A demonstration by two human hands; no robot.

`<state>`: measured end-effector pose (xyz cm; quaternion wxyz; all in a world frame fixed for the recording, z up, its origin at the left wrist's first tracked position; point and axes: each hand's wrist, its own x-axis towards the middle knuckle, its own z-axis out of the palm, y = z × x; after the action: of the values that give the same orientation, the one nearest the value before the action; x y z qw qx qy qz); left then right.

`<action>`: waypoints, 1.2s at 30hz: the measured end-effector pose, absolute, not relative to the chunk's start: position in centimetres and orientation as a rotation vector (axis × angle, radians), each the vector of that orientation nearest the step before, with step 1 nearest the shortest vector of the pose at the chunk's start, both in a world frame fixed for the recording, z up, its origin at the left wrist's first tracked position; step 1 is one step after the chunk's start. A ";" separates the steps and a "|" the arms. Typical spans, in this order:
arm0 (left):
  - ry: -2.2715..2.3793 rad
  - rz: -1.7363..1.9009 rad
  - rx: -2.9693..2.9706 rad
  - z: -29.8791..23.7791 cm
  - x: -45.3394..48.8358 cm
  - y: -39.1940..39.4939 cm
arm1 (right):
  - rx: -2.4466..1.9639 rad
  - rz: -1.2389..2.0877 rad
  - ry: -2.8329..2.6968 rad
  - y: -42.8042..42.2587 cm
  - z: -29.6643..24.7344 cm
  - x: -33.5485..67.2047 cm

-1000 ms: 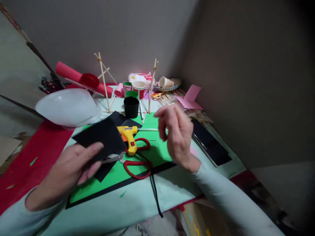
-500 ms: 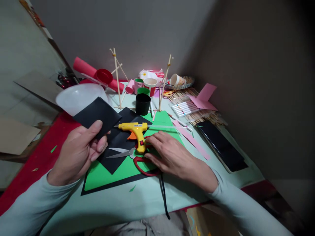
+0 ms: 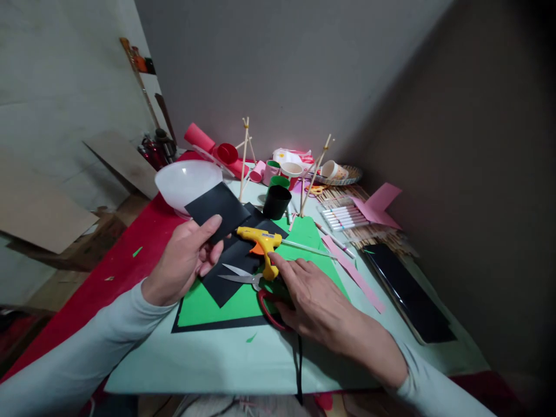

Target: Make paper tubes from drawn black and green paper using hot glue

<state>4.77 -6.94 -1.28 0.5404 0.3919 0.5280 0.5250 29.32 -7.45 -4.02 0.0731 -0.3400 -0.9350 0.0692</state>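
Observation:
In my left hand [image 3: 186, 255] a folded piece of black paper [image 3: 217, 209] is pinched between thumb and fingers, raised over the table. My right hand [image 3: 319, 295] is curled over the red-handled scissors [image 3: 264, 307], with the thumb at the lower handle loop and the upper loop hidden. Its index fingertip touches the grip of a yellow glue gun [image 3: 260, 236], which lies partly across the scissors, a clear glue stick in its back. The blades are slightly apart. Beneath lie a black paper sheet [image 3: 223, 286] and green paper [image 3: 200, 313].
Behind stand a black cup [image 3: 277, 201], bamboo-stick frames [image 3: 245, 156], a white bowl [image 3: 186, 182] and red paper rolls [image 3: 200, 137]. To the right are white markers [image 3: 345, 217], folded pink paper [image 3: 377, 202] and a phone [image 3: 408, 292]. A black cord [image 3: 299, 365] hangs over the front edge.
The view has turned and shifted left, so things appear further right. My right index finger has extended onto the glue gun grip, with the thumb lower at the scissor loop. My left hand still holds the paper.

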 end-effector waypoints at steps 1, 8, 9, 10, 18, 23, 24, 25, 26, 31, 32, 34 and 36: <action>1.249 1.257 0.934 -1.3 4.7 -6.9 | -1.022 0.259 -2.803 -7.6 -3.6 29.5; 1.210 1.321 0.940 -1.9 4.4 -6.6 | -1.027 0.649 -2.705 -7.0 -1.0 30.1; 1.208 1.327 0.943 -2.0 4.4 -6.6 | -1.002 0.752 -2.658 -6.7 -1.0 30.2; 1.208 1.330 0.947 -1.9 4.4 -6.6 | -0.967 0.874 -2.594 -6.4 -1.0 30.2; 1.240 1.479 0.946 -0.5 3.5 -6.4 | -0.899 1.287 -2.169 -6.0 -2.2 29.8; 1.249 1.496 0.924 -0.8 3.5 -6.3 | -0.989 1.206 -2.089 -5.9 -2.1 29.7; 1.252 1.487 0.922 -1.0 3.6 -6.3 | -1.005 1.196 -2.082 -5.9 -2.0 29.8; 1.255 1.477 0.920 -1.1 3.7 -6.3 | -1.019 1.187 -2.087 -6.0 -1.9 29.8; 1.257 1.466 0.920 -1.3 3.8 -6.3 | -1.032 1.166 -2.098 -6.1 -1.7 29.9; 1.270 1.401 0.941 -2.1 3.9 -6.2 | -1.059 1.053 -2.146 -6.9 -0.8 29.8; 1.272 1.385 0.948 -2.2 3.9 -6.1 | -1.058 1.057 -2.128 -7.1 -0.6 29.7; 1.274 1.353 0.960 -2.5 3.9 -6.0 | -1.044 1.077 -2.067 -7.2 -0.2 29.5; 1.267 1.321 0.966 -2.7 3.9 -6.0 | -0.990 1.121 -2.008 -7.1 0.0 29.3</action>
<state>3.90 -5.96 -2.72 0.5107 0.4014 0.5262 0.5488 29.34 -7.05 0.01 0.3135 -0.3756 -0.7615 0.4251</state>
